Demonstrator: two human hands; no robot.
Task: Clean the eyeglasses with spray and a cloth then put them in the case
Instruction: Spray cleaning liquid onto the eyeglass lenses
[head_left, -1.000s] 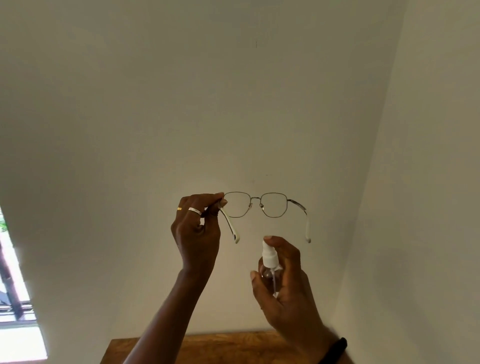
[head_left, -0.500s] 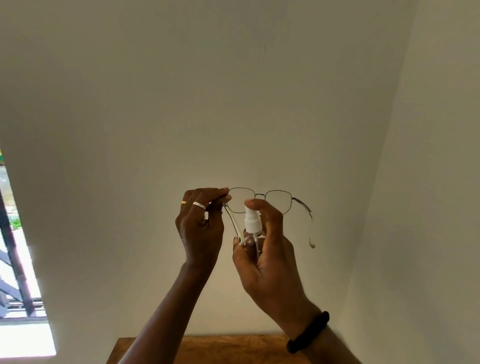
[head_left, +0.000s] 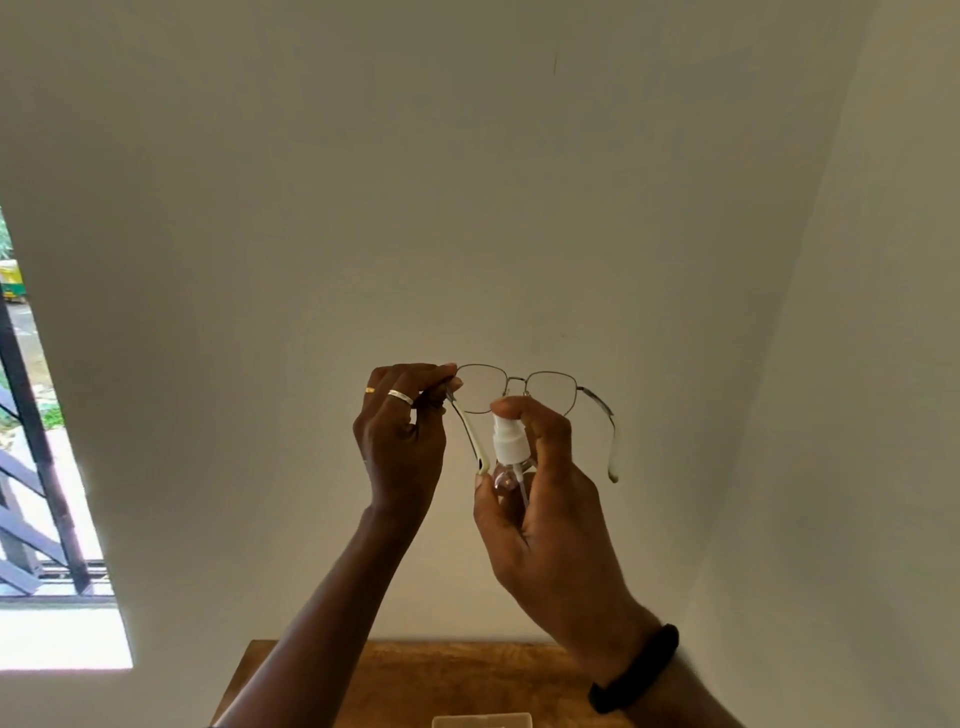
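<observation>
The thin metal-framed eyeglasses (head_left: 550, 389) with pale temple tips are held up in front of a white wall, temples unfolded toward me. My left hand (head_left: 402, 441) pinches the frame at its left hinge. My right hand (head_left: 545, 514) grips a small clear spray bottle (head_left: 506, 457) with a white pump, just below and in front of the lenses. The right index finger rests on top of the pump. No cloth is in view.
A wooden table (head_left: 467, 680) shows at the bottom, with the edge of a pale box-like object (head_left: 483, 720) at the frame's lower border. A window with dark bars (head_left: 31, 467) is at the left. White walls meet in a corner at the right.
My right hand has brought the spray bottle up and left from below the glasses to just in front of the lenses. The left hand keeps the glasses nearly still.
</observation>
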